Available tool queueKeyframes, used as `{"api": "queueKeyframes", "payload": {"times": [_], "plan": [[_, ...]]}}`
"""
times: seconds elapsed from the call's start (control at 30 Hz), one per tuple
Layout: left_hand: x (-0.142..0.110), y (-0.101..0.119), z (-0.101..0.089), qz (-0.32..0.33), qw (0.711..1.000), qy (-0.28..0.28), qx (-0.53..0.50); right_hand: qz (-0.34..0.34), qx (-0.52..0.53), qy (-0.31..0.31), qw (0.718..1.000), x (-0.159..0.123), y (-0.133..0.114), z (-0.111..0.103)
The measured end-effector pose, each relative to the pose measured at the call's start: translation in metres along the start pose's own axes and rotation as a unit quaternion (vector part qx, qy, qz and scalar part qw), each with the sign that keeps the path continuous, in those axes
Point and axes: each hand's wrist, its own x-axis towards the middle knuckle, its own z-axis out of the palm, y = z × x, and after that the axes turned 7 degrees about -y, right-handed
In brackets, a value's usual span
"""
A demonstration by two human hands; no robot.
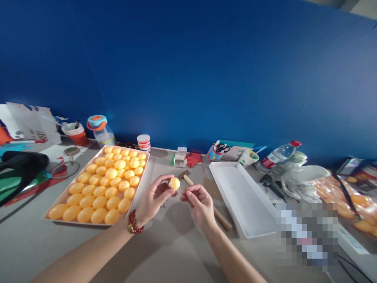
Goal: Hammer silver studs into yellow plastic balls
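Note:
My left hand (156, 198) pinches an orange ping-pong ball (175, 184) between thumb and fingers; a dark red bead bracelet (136, 222) circles that wrist. Just to the right, apart from the ball, my right hand (198, 206) has thumb and fingertips pressed together. Whatever they hold, if anything, is too small to make out. A wooden-handled hammer (222, 218) lies on the table, partly hidden behind my right hand. Left of my hands, a shallow tray (47, 216) carries rows of similar orange balls, a few of them sitting higher than the others.
To the right lies a white rectangular tray (250, 200). Behind it stand a pen cup with scissors (215, 154) and a plastic bottle (277, 156). Bagged orange balls (335, 194) lie at far right. A clear jug (103, 133) and a round tub (143, 142) stand along the blue wall (188, 70).

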Motion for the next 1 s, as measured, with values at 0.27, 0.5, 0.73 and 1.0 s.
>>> {"api": "queueKeyframes", "payload": {"times": [0.27, 0.5, 0.73, 1.0], "plan": [[-0.004, -0.01, 0.004, 0.109, 0.987, -0.032, 0.11, -0.077, -0.061, -0.062, 0.993, 0.0, -0.007, 0.003], [-0.006, -0.005, 0.004, 0.171, 0.961, -0.035, 0.216, -0.052, -0.062, -0.082, 0.993, 0.0, 0.001, 0.0], [-0.006, -0.003, 0.006, 0.125, 0.975, -0.038, 0.18, -0.014, -0.03, -0.088, 0.996, -0.001, 0.004, 0.002], [-0.005, -0.001, 0.007, 0.137, 0.969, -0.027, 0.205, 0.0, -0.002, -0.074, 0.997, 0.001, 0.007, 0.001]]}}
